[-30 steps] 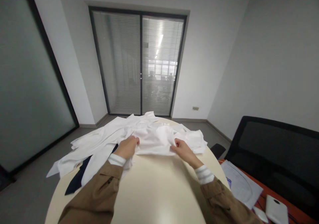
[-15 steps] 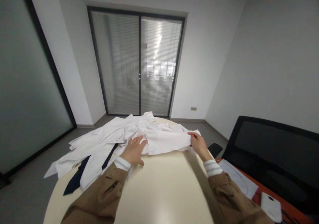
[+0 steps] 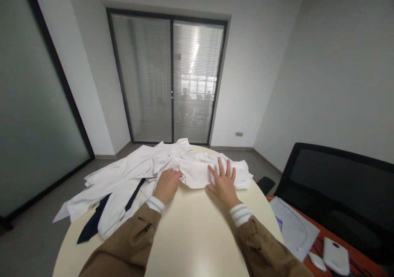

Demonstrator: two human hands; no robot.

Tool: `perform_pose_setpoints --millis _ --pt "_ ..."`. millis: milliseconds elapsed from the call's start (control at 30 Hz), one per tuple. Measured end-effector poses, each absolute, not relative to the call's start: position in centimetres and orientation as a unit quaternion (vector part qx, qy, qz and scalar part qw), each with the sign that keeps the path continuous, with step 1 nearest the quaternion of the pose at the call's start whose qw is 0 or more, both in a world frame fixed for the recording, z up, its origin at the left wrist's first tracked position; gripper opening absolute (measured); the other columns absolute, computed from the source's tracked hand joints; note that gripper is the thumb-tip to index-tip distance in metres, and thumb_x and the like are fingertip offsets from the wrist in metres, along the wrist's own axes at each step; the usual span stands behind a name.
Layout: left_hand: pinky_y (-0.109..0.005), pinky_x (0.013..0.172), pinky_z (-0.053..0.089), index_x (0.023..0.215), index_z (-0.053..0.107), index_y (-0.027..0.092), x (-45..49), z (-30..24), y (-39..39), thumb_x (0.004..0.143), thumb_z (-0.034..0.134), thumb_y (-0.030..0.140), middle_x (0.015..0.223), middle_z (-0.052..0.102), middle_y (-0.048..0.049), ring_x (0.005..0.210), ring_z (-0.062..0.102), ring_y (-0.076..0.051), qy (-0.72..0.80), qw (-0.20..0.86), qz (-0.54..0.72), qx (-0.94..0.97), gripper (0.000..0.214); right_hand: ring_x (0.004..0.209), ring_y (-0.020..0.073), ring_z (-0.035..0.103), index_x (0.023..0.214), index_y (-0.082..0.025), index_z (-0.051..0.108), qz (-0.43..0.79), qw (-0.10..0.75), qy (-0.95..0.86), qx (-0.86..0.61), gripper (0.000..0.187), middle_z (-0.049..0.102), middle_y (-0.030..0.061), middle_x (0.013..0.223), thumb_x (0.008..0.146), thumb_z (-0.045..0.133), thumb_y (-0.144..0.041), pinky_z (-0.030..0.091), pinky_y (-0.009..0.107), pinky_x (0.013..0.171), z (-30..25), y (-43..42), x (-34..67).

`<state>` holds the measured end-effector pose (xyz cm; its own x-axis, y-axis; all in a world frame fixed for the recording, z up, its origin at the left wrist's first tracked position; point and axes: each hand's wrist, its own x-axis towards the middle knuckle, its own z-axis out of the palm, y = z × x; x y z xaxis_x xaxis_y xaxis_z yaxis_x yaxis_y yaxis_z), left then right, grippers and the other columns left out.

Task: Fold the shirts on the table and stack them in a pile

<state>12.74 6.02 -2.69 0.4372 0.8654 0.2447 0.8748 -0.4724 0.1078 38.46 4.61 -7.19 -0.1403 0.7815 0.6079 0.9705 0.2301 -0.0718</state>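
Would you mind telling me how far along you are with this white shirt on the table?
Done: the white shirt is partly gathered into a rumpled bundle. In hand: your left hand rests on its edge, your right hand spreads against it. Yet to gather: white cloth sprawling past the table edge, over a dark strip.

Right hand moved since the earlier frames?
Yes. Against the glass door's centre post, the right hand has shifted left since half a second ago; it now lies open at the white shirt's edge.

Body log: left sleeve (image 3: 129,238), right sleeve (image 3: 261,244): khaki-brown jacket fabric noted | dark slit pocket (image 3: 144,228) seen on left forearm | white-and-grey striped cuffs (image 3: 155,204) worn beneath | left hand (image 3: 167,186), right hand (image 3: 224,185): left bare
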Motion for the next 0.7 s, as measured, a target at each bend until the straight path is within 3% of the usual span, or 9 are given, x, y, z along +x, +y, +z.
perform_pose_setpoints --millis 133,300,400,467,567,700 --pt "-0.037 0.089 0.044 0.112 0.068 0.026 13.1 -1.4 5.1 0.099 0.042 0.025 0.101 0.072 -0.0098 0.103 0.065 -0.026 -0.499 -0.016 -0.124 -0.858 0.03 0.149 0.0421 0.001 0.139 -0.029 0.051 -0.158 0.246 -0.796 -0.53 0.073 0.017 0.0104 0.164 0.071 0.079 -0.039 0.002 0.069 0.113 -7.5 3.8 36.0" --pt "-0.035 0.079 0.047 0.11 0.069 0.024 14.0 -0.5 3.6 0.1 0.039 0.032 0.096 0.073 -0.0115 0.092 0.069 -0.028 -0.483 -0.024 -0.091 -0.871 0.032 0.147 0.0335 0.022 0.118 -0.026 0.064 -0.148 0.287 -0.836 -0.444 0.034 0.044 0.0067 0.152 0.086 0.057 -0.017 0.011 0.061 0.115 -7.1 3.4 35.9" --pt "-0.033 0.077 0.047 0.104 0.069 0.023 14.7 -0.3 2.5 0.099 0.041 0.033 0.095 0.074 -0.0104 0.091 0.069 -0.027 -0.422 -0.06 -0.087 -0.9 0.03 0.132 0.0285 0.046 0.11 -0.023 0.065 -0.113 0.303 -0.87 -0.373 0.032 0.064 0.0094 0.128 0.082 0.054 -0.013 0.03 0.051 0.111 -6.0 3.2 36.3" --pt "-0.031 0.076 0.046 0.098 0.07 0.021 15.0 0.0 1.8 0.098 0.043 0.034 0.093 0.074 -0.0098 0.09 0.069 -0.027 -0.386 -0.095 -0.084 -0.914 0.03 0.107 0.025 0.06 0.104 -0.022 0.067 -0.072 0.278 -0.899 -0.331 0.03 0.07 0.0089 0.103 0.078 0.053 -0.014 0.043 0.041 0.096 -5.0 2.8 36.3" --pt "-0.029 0.068 0.045 0.082 0.07 0.019 15.1 0.8 1.0 0.096 0.046 0.043 0.081 0.074 -0.0076 0.077 0.068 -0.024 -0.348 -0.182 -0.052 -0.918 0.037 0.073 0.02 0.062 0.088 -0.021 0.069 -0.001 0.214 -0.92 -0.33 0.02 0.068 0.0047 0.075 0.076 0.054 -0.016 0.046 0.031 0.073 -3.2 1.7 36.0" --pt "-0.028 0.067 0.047 0.08 0.07 0.019 14.1 2.1 1.3 0.099 0.03 0.054 0.077 0.074 -0.0051 0.071 0.068 -0.02 -0.361 -0.302 -0.031 -0.882 0.057 0.057 0.0153 0.056 0.07 -0.022 0.071 0.101 0.128 -0.917 -0.363 0.015 0.066 0.0008 0.063 0.071 0.057 -0.016 0.04 0.025 0.06 -0.7 -0.6 35.5"
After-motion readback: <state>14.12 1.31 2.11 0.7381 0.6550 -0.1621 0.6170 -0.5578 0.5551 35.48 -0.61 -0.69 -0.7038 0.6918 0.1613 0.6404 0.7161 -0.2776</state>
